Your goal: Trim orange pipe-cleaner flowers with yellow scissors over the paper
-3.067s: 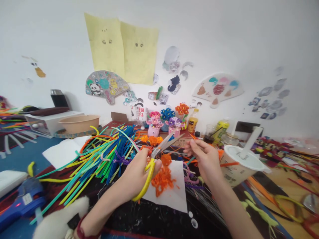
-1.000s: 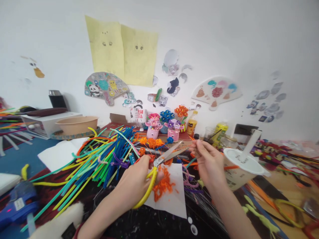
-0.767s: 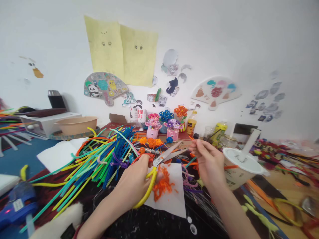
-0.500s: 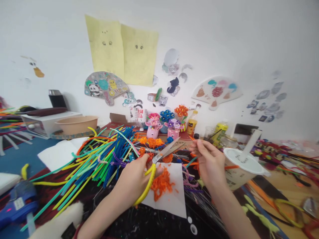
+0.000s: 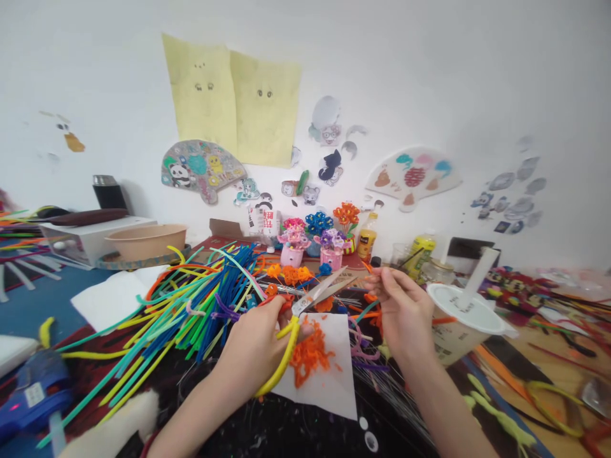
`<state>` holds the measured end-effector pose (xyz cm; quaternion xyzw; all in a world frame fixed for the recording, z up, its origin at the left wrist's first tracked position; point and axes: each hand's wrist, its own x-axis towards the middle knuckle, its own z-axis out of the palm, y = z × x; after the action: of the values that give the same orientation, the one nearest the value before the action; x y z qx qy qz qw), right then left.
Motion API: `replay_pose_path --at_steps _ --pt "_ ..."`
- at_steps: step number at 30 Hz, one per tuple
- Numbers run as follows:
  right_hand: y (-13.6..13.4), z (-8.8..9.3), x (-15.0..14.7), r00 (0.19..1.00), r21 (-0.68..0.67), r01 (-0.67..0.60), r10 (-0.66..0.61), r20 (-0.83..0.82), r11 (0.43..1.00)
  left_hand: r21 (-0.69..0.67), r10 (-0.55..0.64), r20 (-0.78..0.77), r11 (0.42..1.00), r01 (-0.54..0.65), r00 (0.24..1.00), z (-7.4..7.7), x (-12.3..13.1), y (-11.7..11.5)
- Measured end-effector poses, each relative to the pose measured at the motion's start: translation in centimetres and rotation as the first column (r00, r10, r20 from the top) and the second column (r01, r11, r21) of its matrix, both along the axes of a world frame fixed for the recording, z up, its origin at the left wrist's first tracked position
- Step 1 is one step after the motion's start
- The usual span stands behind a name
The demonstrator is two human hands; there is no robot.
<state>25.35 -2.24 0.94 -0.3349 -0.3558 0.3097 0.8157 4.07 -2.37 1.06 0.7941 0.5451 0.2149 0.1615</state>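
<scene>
My left hand (image 5: 260, 334) is closed around the yellow handles of a pair of scissors (image 5: 312, 304), whose blades stand apart and point up to the right. Just right of the blade tips, my right hand (image 5: 401, 302) pinches an orange pipe cleaner (image 5: 366, 266); only a short end shows past the fingertips. Below the scissors, orange fuzz clippings (image 5: 310, 356) lie heaped on a white sheet of paper (image 5: 341, 388). Several orange pipe-cleaner flowers (image 5: 290, 274) rest behind the blades.
A bundle of colourful pipe cleaners (image 5: 191, 318) spreads to the left, near a blue glue gun (image 5: 35, 388). Pots of pipe-cleaner flowers (image 5: 331, 256) and a drink bottle (image 5: 367, 235) stand at the back. A lidded cup (image 5: 470, 312) is close to my right wrist.
The lower scissor blade has shifted slightly, and the gap between the tips looks narrower. Both hands keep nearly the same place and the same holds.
</scene>
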Motion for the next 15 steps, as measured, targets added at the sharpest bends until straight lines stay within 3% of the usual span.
replay_pose_path --at_steps 15 --pt "0.23 -0.26 0.38 0.999 0.056 0.036 -0.036 -0.001 0.998 0.024 -0.019 -0.024 1.000 0.020 1.000 -0.06 0.20 -0.24"
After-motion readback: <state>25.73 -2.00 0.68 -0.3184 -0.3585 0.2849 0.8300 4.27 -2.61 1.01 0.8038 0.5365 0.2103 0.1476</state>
